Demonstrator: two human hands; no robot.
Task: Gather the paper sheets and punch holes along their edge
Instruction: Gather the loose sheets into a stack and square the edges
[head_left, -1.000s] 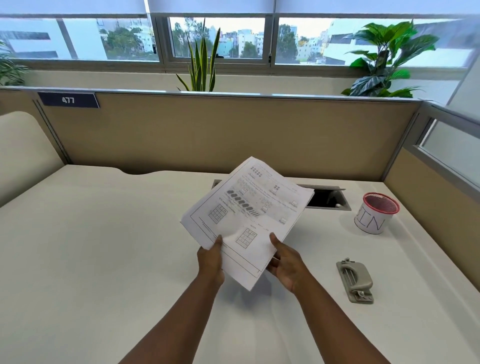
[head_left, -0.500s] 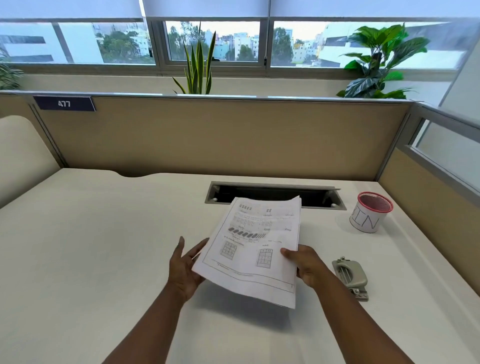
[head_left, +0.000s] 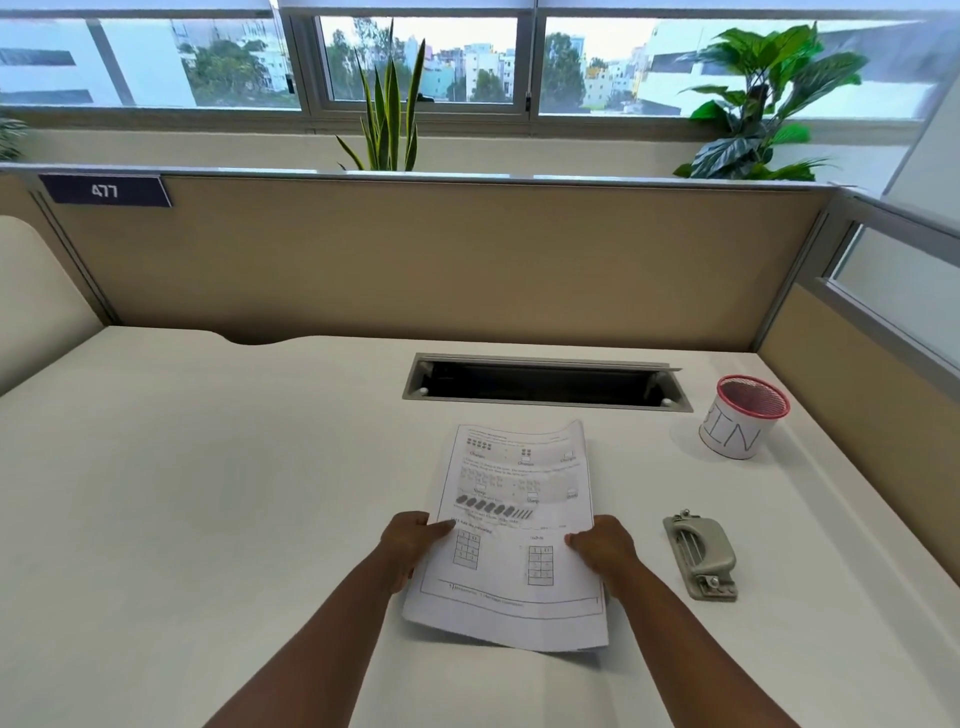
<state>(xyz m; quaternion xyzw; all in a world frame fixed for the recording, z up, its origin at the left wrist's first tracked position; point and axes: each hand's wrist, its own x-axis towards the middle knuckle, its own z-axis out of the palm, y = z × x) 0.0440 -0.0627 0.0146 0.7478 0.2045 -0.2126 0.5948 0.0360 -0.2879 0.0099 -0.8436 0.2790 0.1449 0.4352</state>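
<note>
— Paper sheets (head_left: 511, 525), where are they on the counter (head_left: 208, 467)?

— Centre, held at both side edges: your left hand (head_left: 413, 545) and right hand (head_left: 605, 553) each have a closed grip on them. You seem to be squaring the stack.

— Next?

— Probably bring one edge to the hole punch (head_left: 701, 556), just right.

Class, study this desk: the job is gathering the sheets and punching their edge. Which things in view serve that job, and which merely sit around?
Belongs to the job:
paper sheets, held at both sides
left hand
right hand
hole punch, untouched on the desk

Just lying about:
red mesh cup
cable slot
two plants behind the partition
</note>
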